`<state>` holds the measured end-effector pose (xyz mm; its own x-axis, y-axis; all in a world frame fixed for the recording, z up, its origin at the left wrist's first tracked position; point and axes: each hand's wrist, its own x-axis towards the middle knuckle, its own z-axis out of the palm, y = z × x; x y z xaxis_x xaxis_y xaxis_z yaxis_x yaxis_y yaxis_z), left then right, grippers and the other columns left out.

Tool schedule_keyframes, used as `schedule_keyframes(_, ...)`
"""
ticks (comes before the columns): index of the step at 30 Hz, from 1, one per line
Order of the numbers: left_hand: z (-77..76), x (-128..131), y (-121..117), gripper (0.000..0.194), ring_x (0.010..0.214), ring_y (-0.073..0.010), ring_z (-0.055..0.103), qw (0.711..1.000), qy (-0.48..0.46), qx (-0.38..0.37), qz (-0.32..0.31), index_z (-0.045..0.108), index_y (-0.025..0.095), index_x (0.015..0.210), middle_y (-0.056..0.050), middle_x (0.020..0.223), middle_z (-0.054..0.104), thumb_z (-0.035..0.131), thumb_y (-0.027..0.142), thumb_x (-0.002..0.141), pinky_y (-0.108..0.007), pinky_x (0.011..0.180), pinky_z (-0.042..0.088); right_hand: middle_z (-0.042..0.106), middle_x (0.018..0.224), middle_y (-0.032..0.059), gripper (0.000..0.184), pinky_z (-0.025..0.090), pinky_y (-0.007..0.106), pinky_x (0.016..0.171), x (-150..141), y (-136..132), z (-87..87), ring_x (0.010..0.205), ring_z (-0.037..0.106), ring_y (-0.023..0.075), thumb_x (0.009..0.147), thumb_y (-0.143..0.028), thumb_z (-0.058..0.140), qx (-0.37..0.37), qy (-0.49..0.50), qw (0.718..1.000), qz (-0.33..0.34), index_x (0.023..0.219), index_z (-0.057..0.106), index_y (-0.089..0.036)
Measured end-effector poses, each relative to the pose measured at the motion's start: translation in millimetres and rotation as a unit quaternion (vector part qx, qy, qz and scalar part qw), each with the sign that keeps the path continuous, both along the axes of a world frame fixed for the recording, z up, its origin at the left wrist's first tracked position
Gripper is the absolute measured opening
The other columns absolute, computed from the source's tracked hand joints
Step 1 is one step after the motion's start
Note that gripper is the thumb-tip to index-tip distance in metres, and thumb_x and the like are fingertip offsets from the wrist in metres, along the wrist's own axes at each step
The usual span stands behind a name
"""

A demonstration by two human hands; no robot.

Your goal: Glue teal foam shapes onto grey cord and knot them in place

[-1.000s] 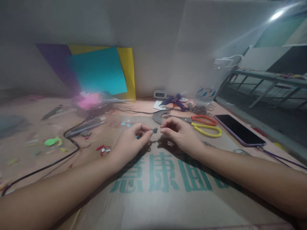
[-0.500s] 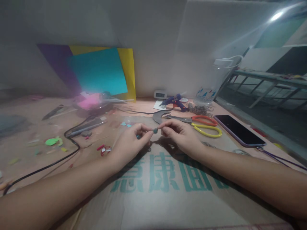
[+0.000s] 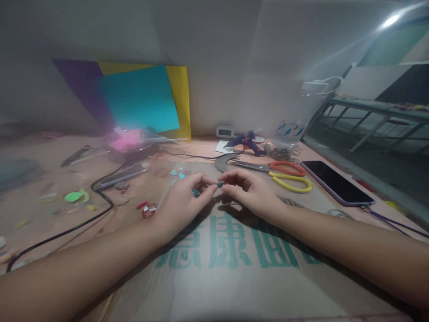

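Note:
My left hand and my right hand meet fingertip to fingertip over a sheet of cardboard printed with large green characters. Both hands pinch a tiny grey-green piece between thumbs and forefingers. A small teal scrap shows under the left hand's curled fingers. Both forearms rest across the cardboard.
Orange and yellow scissors and a dark crescent shape lie just behind my right hand, a phone to the right. A blue glue gun, a black cable, paper scraps and coloured sheets against the wall.
My right hand has closed the gap to the left and now pinches the small piece together with it. The hands have stayed at the same place on the cardboard.

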<state>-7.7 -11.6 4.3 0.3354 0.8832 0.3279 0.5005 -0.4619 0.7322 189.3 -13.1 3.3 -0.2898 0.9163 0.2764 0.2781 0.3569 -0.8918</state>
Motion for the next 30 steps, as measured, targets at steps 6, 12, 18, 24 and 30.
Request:
schedule_keyframes(6, -1.9, -1.1, -1.6, 0.018, 0.076, -0.017, 0.062, 0.998, 0.032, 0.05, -0.003, 0.067, 0.021, 0.084, 0.001, 0.078, 0.07, 0.058, 0.035, 0.092, -0.029, 0.072, 0.042, 0.061, 0.081, -0.0003, 0.016, 0.048, 0.029, 0.066, -1.4, -1.6, -1.8, 0.071, 0.06, 0.0129, 0.086, -0.029, 0.06, -0.006, -0.001, 1.0, 0.017, 0.099, 0.059, -0.019)
schedule_keyframes(12, -4.9, -1.1, 0.5, 0.016, 0.078, -0.0182, 0.061, 0.996, 0.049, 0.076, -0.002, 0.068, 0.021, 0.084, 0.0, 0.078, 0.07, 0.059, 0.031, 0.091, -0.03, 0.074, 0.04, 0.055, 0.075, -0.0031, 0.01, 0.044, 0.025, 0.059, -1.8, -2.7, -0.2, 0.065, 0.054, 0.0108, 0.086, -0.027, 0.06, -0.019, 0.017, 0.999, 0.032, 0.091, 0.054, -0.02)
schedule_keyframes(18, -7.4, -1.2, 0.7, 0.011, 0.077, -0.0174, 0.061, 0.993, 0.044, 0.106, -0.012, 0.068, 0.021, 0.083, 0.002, 0.077, 0.071, 0.06, 0.025, 0.09, -0.03, 0.074, 0.04, 0.055, 0.074, -0.0033, 0.012, 0.041, 0.023, 0.055, -2.1, -5.9, 1.1, 0.061, 0.053, 0.0098, 0.089, -0.029, 0.059, -0.039, 0.022, 0.998, 0.041, 0.092, 0.052, -0.02)
schedule_keyframes(24, -7.6, -1.5, 0.2, 0.01, 0.076, -0.0167, 0.059, 0.992, 0.048, 0.114, -0.019, 0.068, 0.021, 0.084, 0.003, 0.076, 0.071, 0.061, 0.025, 0.09, -0.03, 0.075, 0.039, 0.054, 0.073, -0.0036, 0.009, 0.041, 0.024, 0.056, -1.9, -5.8, -0.9, 0.062, 0.053, 0.0102, 0.09, -0.028, 0.056, -0.028, 0.021, 0.998, 0.047, 0.091, 0.051, -0.021)
schedule_keyframes(30, -9.4, -1.0, 0.3, 0.011, 0.077, -0.0179, 0.059, 0.993, 0.049, 0.107, -0.025, 0.068, 0.021, 0.085, 0.001, 0.078, 0.071, 0.059, 0.026, 0.09, -0.031, 0.075, 0.04, 0.051, 0.073, -0.0038, 0.007, 0.039, 0.025, 0.059, -0.6, -4.2, -1.4, 0.064, 0.05, 0.0109, 0.089, -0.026, 0.055, -0.004, 0.003, 0.999, 0.054, 0.09, 0.05, -0.021)
